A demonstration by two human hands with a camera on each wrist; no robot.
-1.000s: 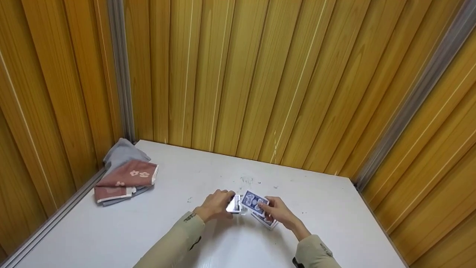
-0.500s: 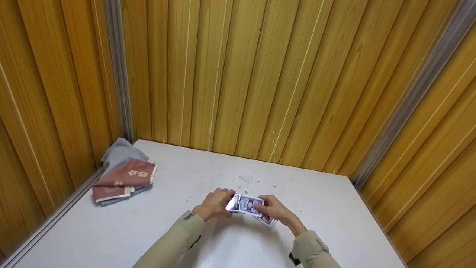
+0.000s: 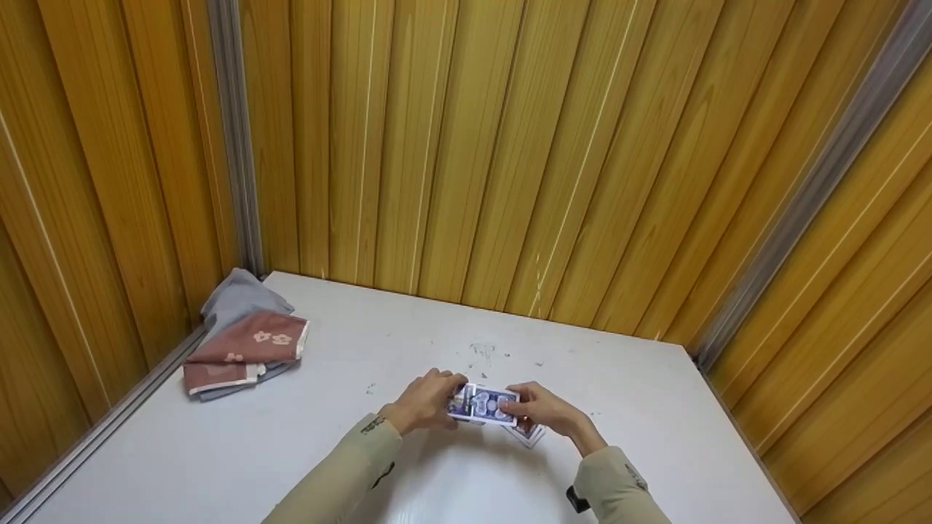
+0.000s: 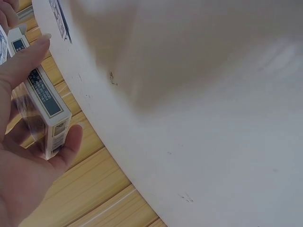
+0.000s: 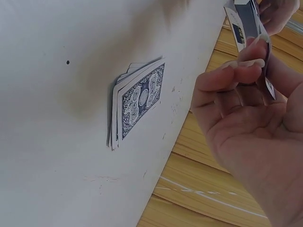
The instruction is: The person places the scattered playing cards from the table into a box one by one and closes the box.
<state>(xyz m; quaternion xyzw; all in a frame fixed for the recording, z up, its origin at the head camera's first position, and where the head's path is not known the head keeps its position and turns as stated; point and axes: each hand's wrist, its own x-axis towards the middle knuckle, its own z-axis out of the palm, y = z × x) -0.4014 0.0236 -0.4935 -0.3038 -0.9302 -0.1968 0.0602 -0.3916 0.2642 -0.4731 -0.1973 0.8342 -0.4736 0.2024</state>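
Observation:
My left hand [image 3: 426,399] grips a small card box [image 4: 47,97] by its sides, thumb on one edge and fingers curled round the other. Blue-backed playing cards [image 3: 489,405] are pinched between the thumb and fingers of my right hand [image 3: 545,413]. They lie in line with the box, their left end right at its open end, overlapping it in the head view. How far they reach inside is hidden. Below my right hand, a loose stack of more cards [image 5: 142,101] rests on the table, back up, its edges uneven.
A grey and red cloth [image 3: 251,342] with white flowers lies crumpled at the left side of the white table [image 3: 349,320]. Wood-patterned panels [image 3: 466,145] rise behind the table and on both sides. Small dark marks dot the tabletop.
My right hand has shifted left, turning the cards level with the box and bringing their end to its opening. The box has tilted slightly in my left hand. The stack stays put.

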